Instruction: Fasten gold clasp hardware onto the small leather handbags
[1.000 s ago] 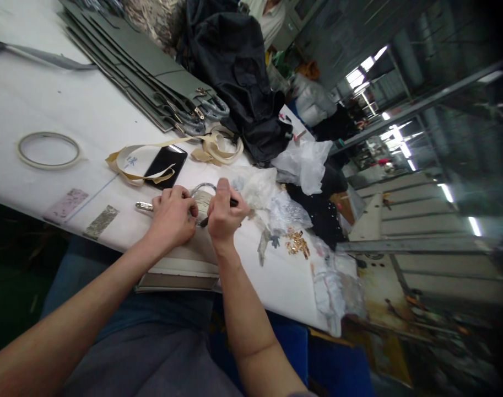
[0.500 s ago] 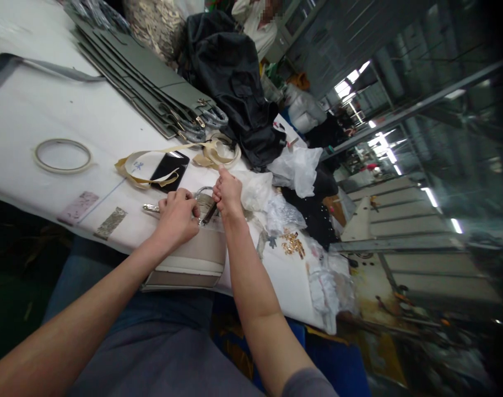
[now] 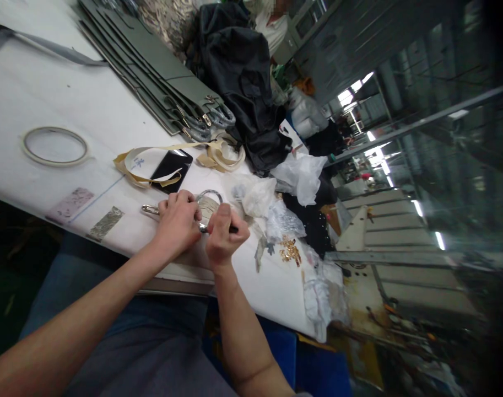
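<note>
A beige handbag (image 3: pixel 183 271) lies at the table's front edge, mostly covered by my hands and forearms. Its wrapped handle (image 3: pixel 210 192) arches up just beyond my fingers. My left hand (image 3: pixel 179 218) is closed on the bag near one end of the handle, fingers curled down. A shiny metal fitting (image 3: pixel 150 209) sticks out left of that hand. My right hand (image 3: pixel 225 234) makes a fist, thumb on top, around a dark-handled tool (image 3: pixel 233 228). The tool's working end is hidden, so I cannot tell its exact kind. The two hands nearly touch.
Beyond lie a black phone (image 3: pixel 174 170), a strip of tan tape (image 3: pixel 131 175) and a tape roll (image 3: pixel 55 146). Stacked green panels (image 3: pixel 152 71) and a black bag (image 3: pixel 238 71) stand behind. Gold fittings (image 3: pixel 290 251) and plastic bags (image 3: pixel 257 196) are on the right. Another person (image 3: pixel 271 30) is farther back.
My right hand has come lower and turned, so the tool's dark shaft no longer shows. The left hand keeps its place on the bag. The whole view has shifted slightly.
</note>
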The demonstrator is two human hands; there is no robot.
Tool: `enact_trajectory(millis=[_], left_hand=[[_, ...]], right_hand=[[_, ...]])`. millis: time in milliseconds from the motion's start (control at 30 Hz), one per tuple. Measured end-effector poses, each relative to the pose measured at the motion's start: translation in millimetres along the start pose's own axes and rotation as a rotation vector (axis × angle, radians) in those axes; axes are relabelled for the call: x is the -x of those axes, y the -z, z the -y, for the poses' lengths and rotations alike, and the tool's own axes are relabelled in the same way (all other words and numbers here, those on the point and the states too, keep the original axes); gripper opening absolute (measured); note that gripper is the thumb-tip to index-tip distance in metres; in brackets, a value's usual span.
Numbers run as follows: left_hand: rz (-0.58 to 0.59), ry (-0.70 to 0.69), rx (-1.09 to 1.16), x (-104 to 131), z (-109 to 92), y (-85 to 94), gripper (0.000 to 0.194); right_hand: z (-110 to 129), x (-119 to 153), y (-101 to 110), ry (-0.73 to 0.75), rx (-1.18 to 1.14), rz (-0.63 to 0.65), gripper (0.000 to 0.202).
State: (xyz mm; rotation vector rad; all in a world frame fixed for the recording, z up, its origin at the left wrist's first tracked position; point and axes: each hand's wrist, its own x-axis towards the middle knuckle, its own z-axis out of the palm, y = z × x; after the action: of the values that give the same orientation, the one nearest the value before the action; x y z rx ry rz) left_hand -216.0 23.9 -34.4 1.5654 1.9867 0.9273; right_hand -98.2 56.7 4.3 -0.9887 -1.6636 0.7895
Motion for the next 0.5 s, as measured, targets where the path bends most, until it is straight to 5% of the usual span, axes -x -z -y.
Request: enact_trajectory(millis=[100, 300, 500], left_hand=[[0.020, 0.002, -0.013, 1.3, -0.8, 2.5, 0.012], [-0.001, -0.027, 0.001, 2.9, 1.3, 3.6, 0.010], [-0.022, -0.050, -0.016, 3.7, 5.4, 4.5, 0.009]], right_hand=[[1.2, 10.7, 5.2, 0.127, 0.036, -0.006, 0.062], [-1.3, -29.1, 11.7, -0.129, -0.251, -0.204, 0.068], [0.5, -23.1, -0.4, -0.121, -0.134, -0.102, 0.066]])
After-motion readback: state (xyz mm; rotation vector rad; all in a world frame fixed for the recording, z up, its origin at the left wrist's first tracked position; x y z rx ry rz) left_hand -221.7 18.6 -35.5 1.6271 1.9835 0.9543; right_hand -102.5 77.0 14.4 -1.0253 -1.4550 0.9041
